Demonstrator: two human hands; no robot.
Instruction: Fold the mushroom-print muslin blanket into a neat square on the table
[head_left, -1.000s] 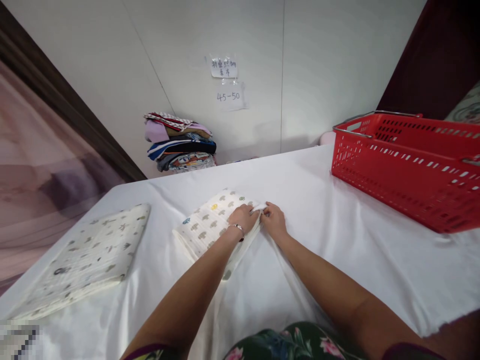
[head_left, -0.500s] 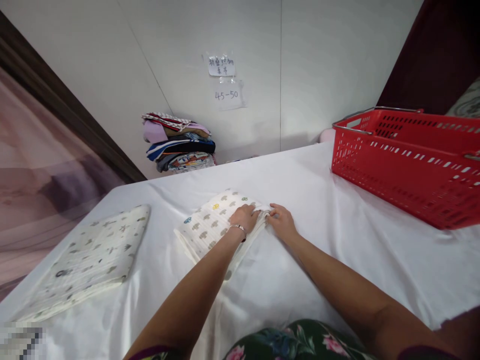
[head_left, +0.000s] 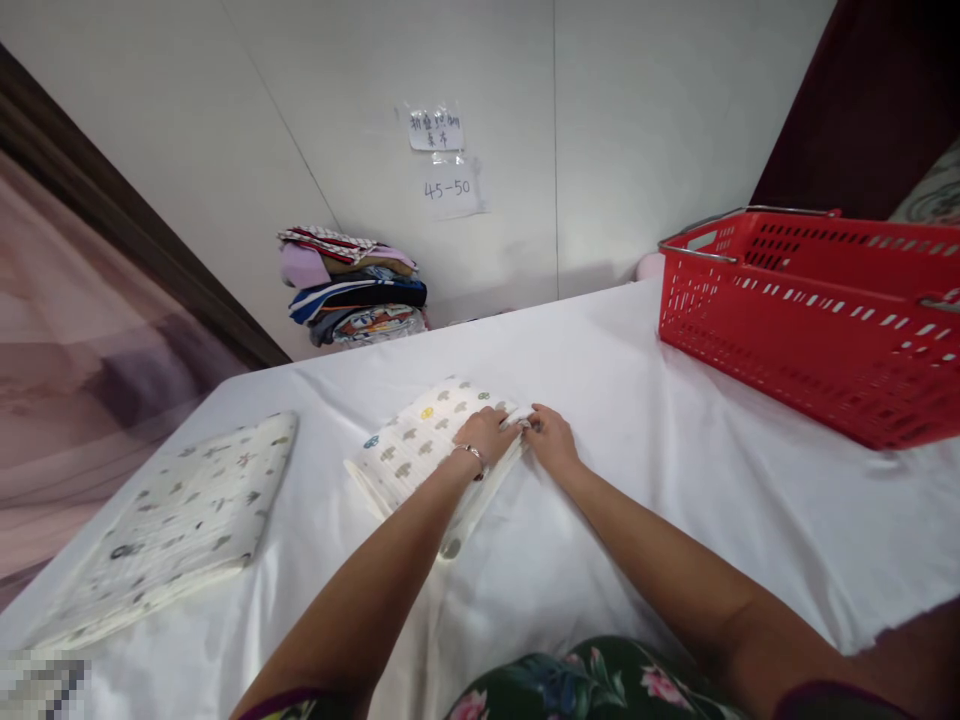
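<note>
A folded white cloth (head_left: 409, 440) printed with grey, yellow and blue motifs lies on the white-covered table (head_left: 600, 350). My left hand (head_left: 487, 436), with a bracelet at the wrist, rests on its right part, fingers bent onto the fabric by the edge. At the right corner of this cloth, my right hand (head_left: 551, 438) pinches the bunched layers between thumb and fingers. The two hands are close together, and the left forearm hides part of the cloth. Apart from them, a second folded printed cloth (head_left: 202, 520) lies flat at the left.
A red plastic basket (head_left: 795, 350) with metal handles stands on the table at the right. Behind the table's far edge is a stack of folded fabrics (head_left: 356, 290). Handwritten paper signs (head_left: 448, 188) hang on the wall, and a sheer pink curtain (head_left: 90, 370) drapes at the left.
My right hand has shifted slightly left toward my left hand, bunching the cloth's corner more. The whole view has moved a little; the second cloth and basket stay in place.
</note>
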